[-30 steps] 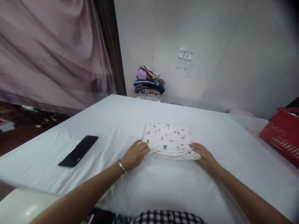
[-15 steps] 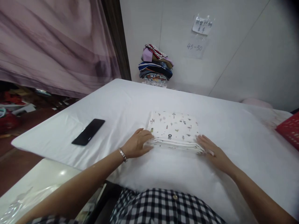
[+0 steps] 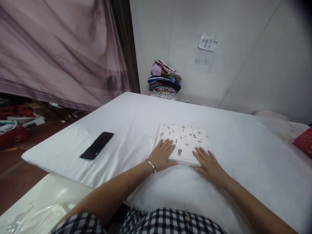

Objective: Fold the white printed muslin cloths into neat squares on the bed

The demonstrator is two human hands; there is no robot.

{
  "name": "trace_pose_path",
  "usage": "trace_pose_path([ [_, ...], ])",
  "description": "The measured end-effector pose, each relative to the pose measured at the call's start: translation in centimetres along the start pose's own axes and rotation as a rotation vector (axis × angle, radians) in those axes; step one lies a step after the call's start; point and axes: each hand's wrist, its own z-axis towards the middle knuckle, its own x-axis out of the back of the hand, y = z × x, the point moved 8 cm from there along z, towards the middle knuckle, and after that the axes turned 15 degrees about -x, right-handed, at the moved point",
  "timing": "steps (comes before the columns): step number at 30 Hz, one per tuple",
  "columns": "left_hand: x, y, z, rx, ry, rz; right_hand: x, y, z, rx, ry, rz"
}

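Observation:
A folded white cloth (image 3: 186, 138) printed with small dark figures lies on the white-covered table (image 3: 136, 117) in front of me. My left hand (image 3: 163, 154) rests flat on the cloth's near left part, fingers spread and open, a bracelet on its wrist. Flat on the near right edge lies my right hand (image 3: 206, 161), fingers stretched out and holding nothing.
A black phone (image 3: 97, 145) lies on the table to the left. A stack of folded coloured clothes (image 3: 164, 79) stands at the far edge against the wall. A red basket (image 3: 304, 141) shows at the right edge. A pink curtain (image 3: 56, 48) hangs at the left.
Both hands have moved from the sides of the folded cloth onto its top and now lie flat on it. The cloth looks pressed flatter.

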Motion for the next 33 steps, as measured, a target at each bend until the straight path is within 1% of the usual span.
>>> trace_pose_path([
  [2,0.4,-0.4,0.6,0.052,-0.023,-0.069,0.8,0.0,0.6,-0.039,-0.069,0.077],
  [3,0.6,-0.7,1.1,0.087,-0.027,-0.104,1.4,0.0,1.3,-0.069,-0.076,0.114],
  [5,1.1,-1.6,2.5,0.151,-0.007,-0.129,2.7,0.3,3.2,-0.148,-0.018,0.150],
  [7,1.7,-2.8,3.8,0.194,0.042,-0.050,3.6,1.1,5.4,-0.242,0.076,0.116],
  [8,1.7,-3.6,4.3,0.215,0.050,0.007,3.5,1.7,6.4,-0.290,0.103,0.080],
  [9,1.5,-4.4,4.6,0.237,0.031,0.055,3.2,2.3,7.3,-0.338,0.112,0.043],
  [11,0.4,-6.0,4.7,0.291,-0.042,0.108,2.1,3.6,8.5,-0.411,0.096,-0.008],
  [13,-0.7,-7.1,4.4,0.327,-0.101,0.116,1.0,4.5,8.9,-0.439,0.081,-0.017],
  [16,-1.0,-7.7,4.0,0.331,-0.087,0.106,0.4,5.1,8.9,-0.431,0.104,0.041],
  [18,-0.6,-7.9,3.8,0.331,-0.022,0.059,0.6,5.4,8.7,-0.413,0.125,0.161],
  [20,0.6,-8.5,3.3,0.371,0.124,0.001,1.1,6.2,8.2,-0.437,0.175,0.363],
  [21,1.2,-9.1,2.8,0.422,0.211,-0.042,1.3,6.9,7.7,-0.481,0.204,0.489],
  [22,1.7,-9.9,2.1,0.508,0.295,-0.117,1.4,7.8,7.1,-0.547,0.231,0.627],
  [23,1.8,-10.9,1.1,0.615,0.363,-0.216,1.2,8.6,6.4,-0.619,0.249,0.769],
  [24,1.7,-11.8,0.2,0.726,0.407,-0.328,1.0,9.3,5.6,-0.682,0.258,0.905],
  [26,1.2,-13.0,-1.1,0.895,0.429,-0.530,0.6,9.8,4.4,-0.750,0.261,1.112],
  [27,1.1,-13.3,-1.4,0.943,0.423,-0.600,0.7,9.7,3.9,-0.760,0.262,1.173],
  [29,1.1,-13.5,-1.6,0.980,0.392,-0.684,0.9,9.3,3.2,-0.787,0.246,1.238],
  [30,1.0,-13.4,-1.5,0.992,0.373,-0.734,1.0,9.0,2.9,-0.815,0.216,1.265],
  [33,0.6,-12.7,-1.3,1.000,0.305,-0.904,0.8,8.1,2.5,-0.888,0.050,1.413],
])
